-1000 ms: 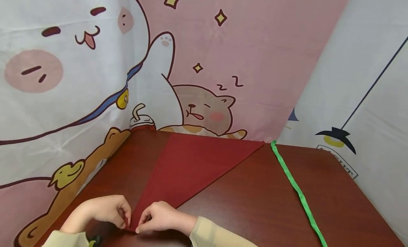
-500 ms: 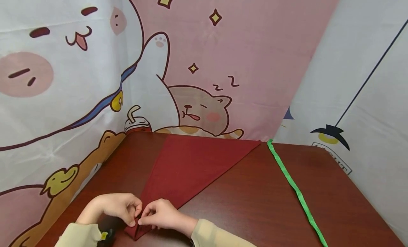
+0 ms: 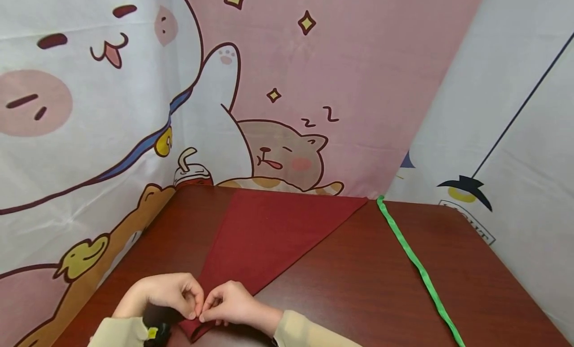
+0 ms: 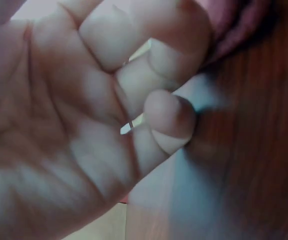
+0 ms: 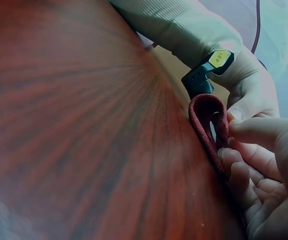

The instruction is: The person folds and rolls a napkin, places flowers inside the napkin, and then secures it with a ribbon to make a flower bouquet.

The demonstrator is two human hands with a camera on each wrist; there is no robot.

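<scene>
A dark red cloth (image 3: 269, 237), laid out as a triangle, has its near tip folded back over itself. My left hand (image 3: 172, 293) and right hand (image 3: 235, 304) meet side by side at that fold, each pinching the cloth between thumb and fingers. Seen from the right wrist, the folded cloth (image 5: 204, 112) makes a rounded loop beside the right fingers (image 5: 239, 175). The left wrist view is mostly palm and curled fingers (image 4: 169, 115), with a bit of cloth (image 4: 234, 25) at the top right; the left fingertips' grip is hidden there.
A long green ribbon (image 3: 419, 267) runs down the right side of the brown wooden table (image 3: 354, 282). Printed fabric (image 3: 358, 78) with cartoon animals hangs along the table's back and left. A dark device with a yellow label (image 3: 157, 333) is on the left wrist.
Both hands have moved forward and to the right, turning the cloth's near tip over into a fold. The view has also shifted slightly. The ribbon lies as before.
</scene>
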